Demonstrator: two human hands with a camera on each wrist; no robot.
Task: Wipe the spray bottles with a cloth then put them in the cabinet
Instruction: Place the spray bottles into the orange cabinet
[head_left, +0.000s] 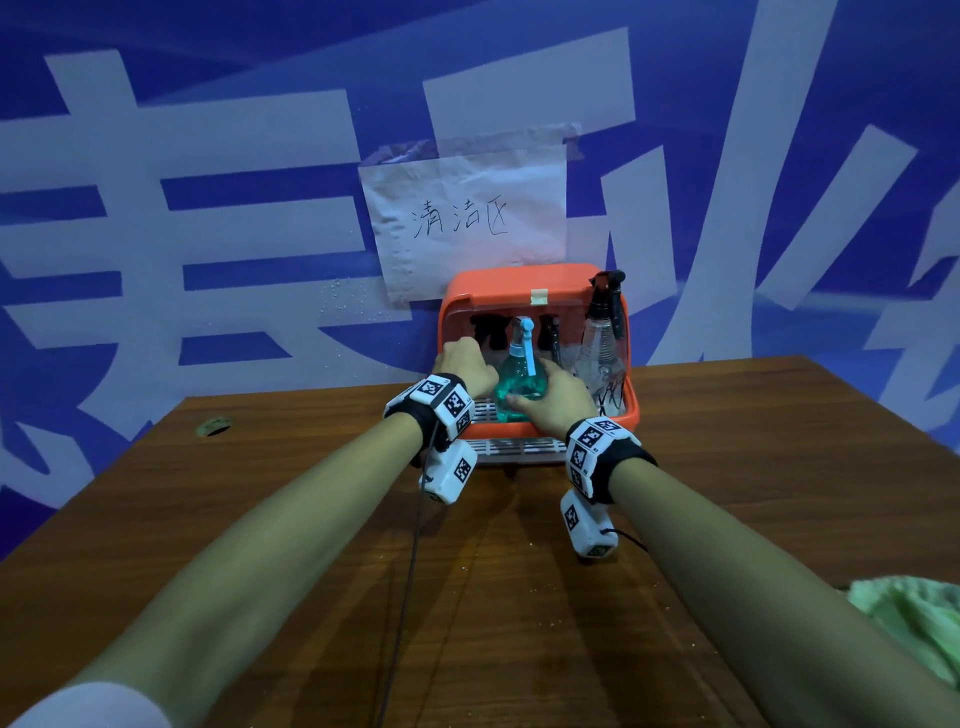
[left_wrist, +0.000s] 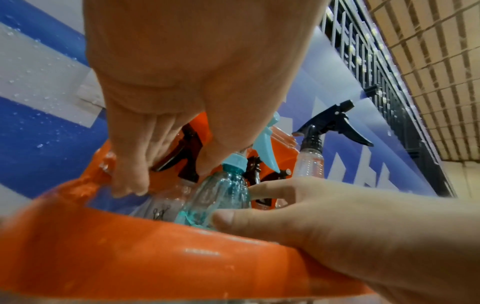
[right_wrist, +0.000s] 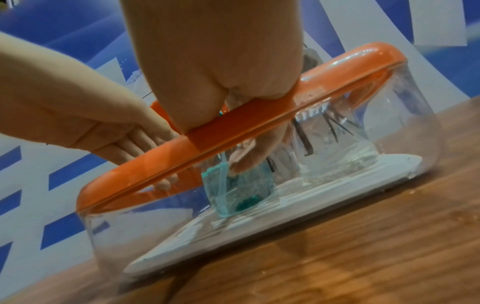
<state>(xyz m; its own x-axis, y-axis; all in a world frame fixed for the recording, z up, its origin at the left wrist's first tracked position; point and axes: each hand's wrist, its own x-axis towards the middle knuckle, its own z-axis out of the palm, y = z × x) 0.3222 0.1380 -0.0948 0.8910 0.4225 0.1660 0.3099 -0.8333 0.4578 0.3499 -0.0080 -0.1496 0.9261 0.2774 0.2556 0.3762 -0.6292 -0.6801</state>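
Your right hand (head_left: 553, 402) was curled round the body of the teal translucent plastic spray bottle (head_left: 519, 382), standing it on the white slatted floor inside the orange-rimmed clear plastic cabinet (head_left: 535, 291). Your left hand (head_left: 465, 358) gripped the cabinet's raised clear front, probably to keep the opening free. A clear bottle with a black trigger (head_left: 602, 338) stood just beside; the green cloth (head_left: 914, 618) lay well apart, likely done with.

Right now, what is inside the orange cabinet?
Inside the orange cabinet: a teal spray bottle held by the right hand, a clear bottle at right, and black-topped bottles behind. The hands hide how many stand behind.
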